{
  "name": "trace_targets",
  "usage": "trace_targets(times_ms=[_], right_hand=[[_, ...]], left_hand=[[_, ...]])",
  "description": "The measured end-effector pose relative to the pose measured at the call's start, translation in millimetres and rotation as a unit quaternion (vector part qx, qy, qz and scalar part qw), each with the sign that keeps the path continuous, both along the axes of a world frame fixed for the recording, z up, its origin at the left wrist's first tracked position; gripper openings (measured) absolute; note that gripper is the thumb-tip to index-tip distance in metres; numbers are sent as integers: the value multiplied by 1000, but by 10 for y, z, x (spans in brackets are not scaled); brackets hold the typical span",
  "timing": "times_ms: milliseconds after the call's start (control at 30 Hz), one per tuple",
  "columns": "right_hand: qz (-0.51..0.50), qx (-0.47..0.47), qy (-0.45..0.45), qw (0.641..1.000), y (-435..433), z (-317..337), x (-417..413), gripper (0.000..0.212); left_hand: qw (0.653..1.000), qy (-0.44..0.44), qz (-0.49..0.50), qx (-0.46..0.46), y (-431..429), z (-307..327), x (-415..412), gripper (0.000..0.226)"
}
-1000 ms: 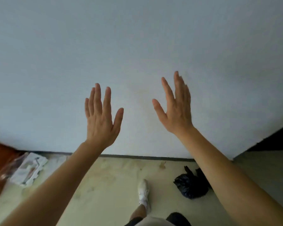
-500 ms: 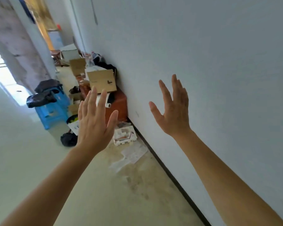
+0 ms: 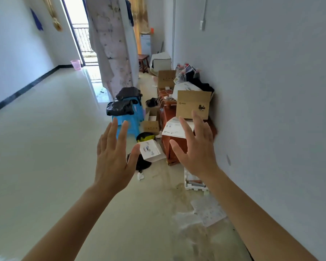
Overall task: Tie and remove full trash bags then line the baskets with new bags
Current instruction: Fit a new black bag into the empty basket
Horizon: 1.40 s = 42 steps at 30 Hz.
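Along the wall (image 3: 271, 110), boxes (image 3: 193, 104) crowd glossy floor (image 3: 45, 147).

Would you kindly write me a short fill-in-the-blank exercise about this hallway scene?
1. The left hand and the right hand show straight fingers and hold ____.
2. The black bag lies on a stool coloured ____.
3. The distant basket is coloured ____.
4. The cardboard box stands by the wall on the person's ____ side.
Missing words: nothing; blue; pink; right.
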State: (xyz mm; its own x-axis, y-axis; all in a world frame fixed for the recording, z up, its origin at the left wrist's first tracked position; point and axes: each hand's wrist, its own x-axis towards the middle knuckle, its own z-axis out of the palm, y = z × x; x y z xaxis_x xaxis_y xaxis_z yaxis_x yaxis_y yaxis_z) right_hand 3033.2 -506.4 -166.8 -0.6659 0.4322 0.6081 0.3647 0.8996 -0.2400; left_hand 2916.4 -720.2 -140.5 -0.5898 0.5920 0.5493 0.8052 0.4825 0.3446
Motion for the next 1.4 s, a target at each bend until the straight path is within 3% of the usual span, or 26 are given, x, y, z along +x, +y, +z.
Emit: trace_targets(times_ms=[300,633,867,1167,1400], right_hand=[[96,-42,-19,994,1080,210,-2567,69],[220,-23,-67,973,1088,18,-5656,66],[176,-49,-116,976,1583,-96,-7480,69],[69,-91,-85,990,2871,-337,-9221,70],[35,-99,-202,974,3850,-959,-10685,71]], left_hand=[[996,14,89,-28,916,185,-2210,66],[981,22,183,-62,974,49,-4748,69],[984,11,145,-103,1359,-68,-6863,68],[988,15,31,-148,2771,-219,-9272,65],[955,-31,34,-292,3755,-871,-11073,65]])
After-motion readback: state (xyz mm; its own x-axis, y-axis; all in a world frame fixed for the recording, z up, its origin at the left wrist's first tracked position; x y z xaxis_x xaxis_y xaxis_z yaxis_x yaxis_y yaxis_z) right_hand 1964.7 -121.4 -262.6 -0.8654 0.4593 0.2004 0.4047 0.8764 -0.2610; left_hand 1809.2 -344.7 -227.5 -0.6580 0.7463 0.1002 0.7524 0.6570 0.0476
